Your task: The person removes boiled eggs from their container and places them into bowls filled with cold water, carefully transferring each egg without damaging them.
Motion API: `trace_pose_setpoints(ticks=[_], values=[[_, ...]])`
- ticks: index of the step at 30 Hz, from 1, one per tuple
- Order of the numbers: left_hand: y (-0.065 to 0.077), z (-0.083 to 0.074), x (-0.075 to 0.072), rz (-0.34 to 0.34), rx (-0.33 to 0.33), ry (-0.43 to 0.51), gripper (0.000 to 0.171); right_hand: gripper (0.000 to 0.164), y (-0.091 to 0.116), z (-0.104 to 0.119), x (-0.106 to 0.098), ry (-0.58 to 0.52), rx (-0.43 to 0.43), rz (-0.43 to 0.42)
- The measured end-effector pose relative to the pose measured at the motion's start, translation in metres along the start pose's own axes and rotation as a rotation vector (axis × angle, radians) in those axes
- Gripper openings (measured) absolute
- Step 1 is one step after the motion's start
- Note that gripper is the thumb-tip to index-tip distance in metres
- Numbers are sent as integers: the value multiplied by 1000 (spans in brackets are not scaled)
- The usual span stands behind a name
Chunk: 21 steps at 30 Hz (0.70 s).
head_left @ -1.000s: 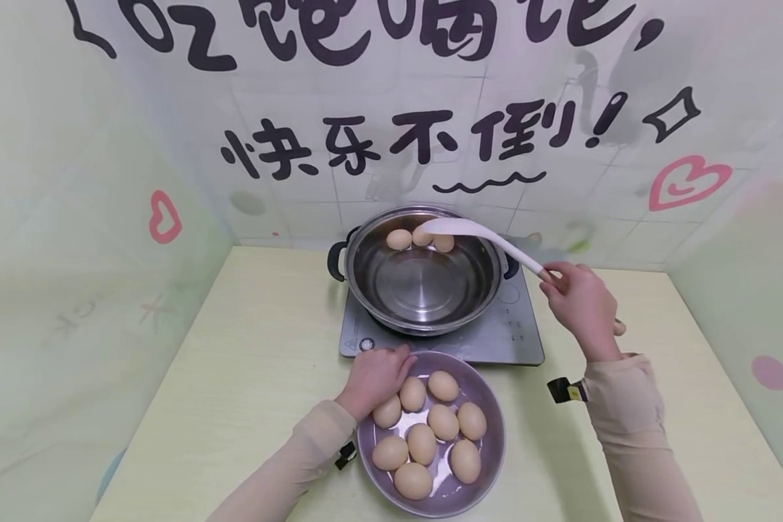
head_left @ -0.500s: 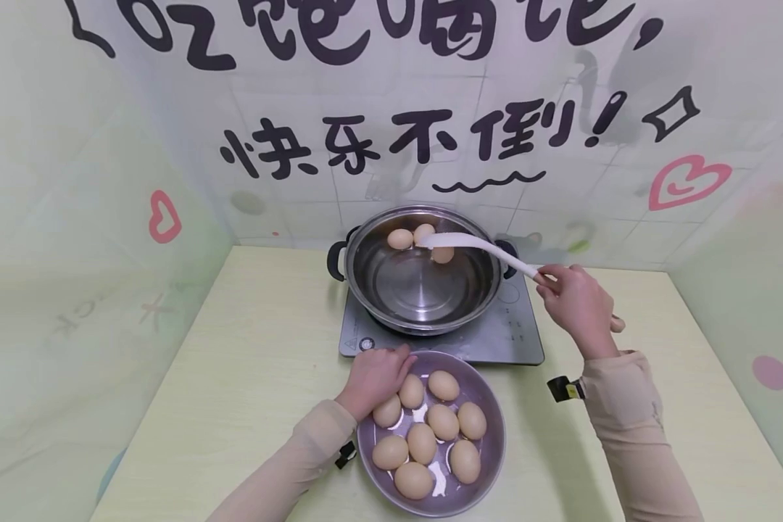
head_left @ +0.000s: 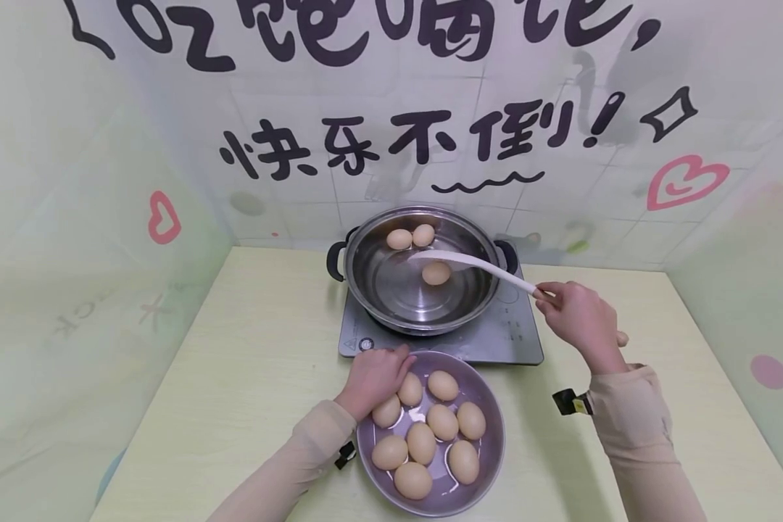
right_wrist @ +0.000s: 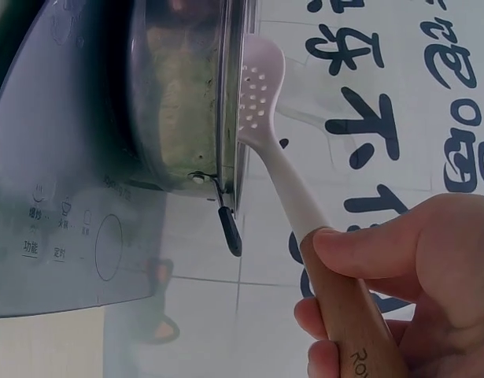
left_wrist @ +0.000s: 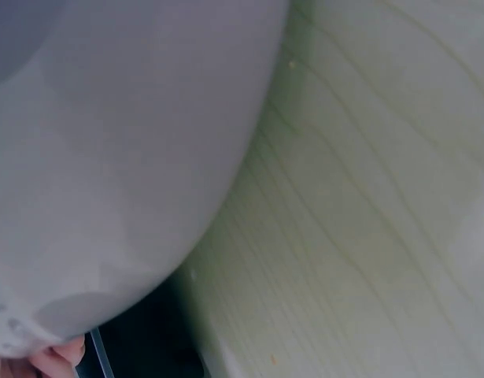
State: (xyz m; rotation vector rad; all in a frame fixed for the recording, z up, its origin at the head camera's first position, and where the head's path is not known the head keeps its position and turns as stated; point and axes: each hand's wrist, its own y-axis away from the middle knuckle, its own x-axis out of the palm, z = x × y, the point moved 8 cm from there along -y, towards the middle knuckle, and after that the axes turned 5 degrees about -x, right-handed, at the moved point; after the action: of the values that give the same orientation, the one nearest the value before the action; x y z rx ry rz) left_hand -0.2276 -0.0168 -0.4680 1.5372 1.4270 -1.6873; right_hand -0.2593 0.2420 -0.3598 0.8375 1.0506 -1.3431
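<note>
My right hand (head_left: 581,315) grips the wooden handle of a slotted spoon (right_wrist: 261,94), with the thumb laid along it in the right wrist view. The spoon's pale, perforated head reaches over the steel pot (head_left: 391,290) and overlaps one brown egg (head_left: 436,273) near the pot's middle. Two more eggs (head_left: 399,239) lie together by the pot's back wall. My left hand (head_left: 375,380) holds the upper left rim of a purple bowl (head_left: 491,467) containing several brown eggs (head_left: 421,444). In the left wrist view, its fingertips (left_wrist: 60,358) show at the bowl's underside.
The pot stands on a grey induction cooker (head_left: 518,344), its black handles (head_left: 335,261) at either side. The bowl sits close in front on the pale wooden table (head_left: 254,326). A printed wall (head_left: 287,210) rises right behind the pot, with side panels left and right.
The spoon's head has come down and towards me inside the pot. One egg has shifted from the back group to the pot's middle. My left hand stays on the bowl.
</note>
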Motion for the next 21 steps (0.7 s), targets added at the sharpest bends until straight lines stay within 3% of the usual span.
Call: trace_pose_setpoints(ticks=[21], values=[[0, 0, 1, 13, -10, -7, 23, 28, 26, 9, 7, -26, -44, 101]])
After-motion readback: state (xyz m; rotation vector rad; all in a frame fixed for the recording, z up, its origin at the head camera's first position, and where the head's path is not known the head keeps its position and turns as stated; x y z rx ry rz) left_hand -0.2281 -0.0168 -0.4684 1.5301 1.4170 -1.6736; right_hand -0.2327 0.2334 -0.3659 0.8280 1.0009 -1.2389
